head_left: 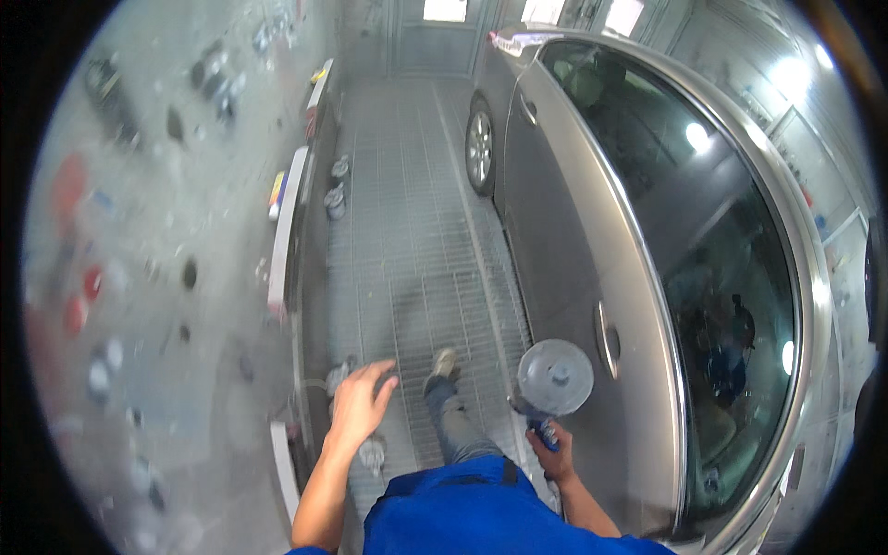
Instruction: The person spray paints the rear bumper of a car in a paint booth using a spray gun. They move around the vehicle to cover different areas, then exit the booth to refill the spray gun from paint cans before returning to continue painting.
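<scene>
My right hand (553, 451) is wrapped round the blue grip of a paint spray gun (557, 379), whose round translucent cup faces up towards me. The gun is beside the grey-brown car (564, 268), close to a door handle (607, 340); a gap or contact with the door cannot be made out. My left hand (361, 402) hangs in the air over the floor grating, fingers stretched forward, thumb apart, with nothing in it. The gun's nozzle is mostly hidden under the cup.
A paint-stained wall (185, 324) with a narrow ledge (289, 222) runs along my left. Several small cups, among them a grey cup (336, 202), stand at its foot. Grating (398, 203) covers the walkway up to a door (435, 51). The car's front wheel (480, 148) is ahead right.
</scene>
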Available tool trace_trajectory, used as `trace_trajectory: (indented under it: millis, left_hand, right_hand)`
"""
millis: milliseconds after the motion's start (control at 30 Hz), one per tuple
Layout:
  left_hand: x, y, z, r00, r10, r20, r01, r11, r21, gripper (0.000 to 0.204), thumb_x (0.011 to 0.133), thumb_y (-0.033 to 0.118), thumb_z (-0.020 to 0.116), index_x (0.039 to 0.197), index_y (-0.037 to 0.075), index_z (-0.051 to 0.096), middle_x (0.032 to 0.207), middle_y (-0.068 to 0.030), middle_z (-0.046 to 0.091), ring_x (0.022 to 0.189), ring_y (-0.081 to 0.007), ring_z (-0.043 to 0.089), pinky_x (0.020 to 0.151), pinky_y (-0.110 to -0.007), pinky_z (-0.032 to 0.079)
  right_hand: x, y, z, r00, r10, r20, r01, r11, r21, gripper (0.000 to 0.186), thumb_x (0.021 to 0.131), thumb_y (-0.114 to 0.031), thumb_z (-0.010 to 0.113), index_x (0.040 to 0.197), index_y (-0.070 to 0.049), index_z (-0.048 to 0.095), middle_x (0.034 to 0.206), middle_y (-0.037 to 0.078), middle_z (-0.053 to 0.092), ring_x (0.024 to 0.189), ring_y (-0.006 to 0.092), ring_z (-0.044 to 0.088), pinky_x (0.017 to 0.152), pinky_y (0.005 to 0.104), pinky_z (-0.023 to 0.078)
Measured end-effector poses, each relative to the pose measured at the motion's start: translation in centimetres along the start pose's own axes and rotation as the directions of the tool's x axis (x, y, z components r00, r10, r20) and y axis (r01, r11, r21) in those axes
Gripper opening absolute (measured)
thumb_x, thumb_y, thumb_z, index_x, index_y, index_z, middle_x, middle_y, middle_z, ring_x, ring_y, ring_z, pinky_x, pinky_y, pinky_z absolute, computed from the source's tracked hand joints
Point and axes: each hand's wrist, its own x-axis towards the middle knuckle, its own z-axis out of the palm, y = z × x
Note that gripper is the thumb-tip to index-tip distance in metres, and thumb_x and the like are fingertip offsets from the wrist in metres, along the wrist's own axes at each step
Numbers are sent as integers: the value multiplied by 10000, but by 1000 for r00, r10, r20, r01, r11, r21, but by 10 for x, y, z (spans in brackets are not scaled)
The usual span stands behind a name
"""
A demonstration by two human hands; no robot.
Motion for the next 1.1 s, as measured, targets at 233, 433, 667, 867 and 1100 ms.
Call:
trace_trajectory:
  millis: [233, 433, 667, 867, 1100]
  left_hand:
    - [186, -78, 23, 981, -179, -80, 170, 980, -106, 263, 829, 100, 729, 1072, 2, 707, 1023, -194, 713, 953, -334, 700, 841, -397, 548]
    - [344, -97, 8, 922, -352, -158, 311, 921, -234, 223, 818, 82, 737, 1022, -6, 723, 973, -170, 731, 933, -304, 714, 817, -376, 548]
    - [604, -155, 38, 969, -211, -132, 165, 942, -292, 293, 789, 83, 789, 1064, 7, 723, 1040, -153, 731, 974, -268, 713, 859, -350, 555]
    - [862, -181, 30, 997, 77, -32, -82, 964, -253, 655, 752, 90, 793, 1333, 15, 500, 1283, -228, 567, 1171, -408, 564, 964, -449, 486]
    - [1104, -267, 51, 964, 47, 261, 15, 974, -228, 487, 847, 130, 701, 1290, 11, 538, 1306, -263, 522, 1162, -450, 543, 994, -476, 456]
  right_hand:
    - [291, -20, 52, 996, 45, 78, -36, 992, -118, 448, 865, -222, 764, 1209, 40, 646, 1001, 170, 749, 967, 206, 717, 818, 356, 545]
    - [542, -134, 109, 966, -74, 249, 6, 965, 262, 147, 892, -101, 730, 996, 0, 702, 806, 24, 699, 758, 61, 594, 662, 273, 483]
    - [807, -171, 240, 925, -251, 286, 76, 858, 508, 163, 965, -83, 641, 1122, -39, 650, 958, 25, 661, 857, 110, 623, 737, 278, 529]
    - [996, -198, 307, 907, -170, 386, -18, 899, 437, 346, 991, -70, 567, 1333, -24, 545, 1289, 96, 595, 1192, 183, 558, 1017, 341, 462]
    - [1200, -269, 339, 888, -285, 360, 139, 914, 381, 407, 912, -99, 650, 1303, -22, 571, 1322, 184, 574, 1273, 280, 510, 1081, 425, 395]
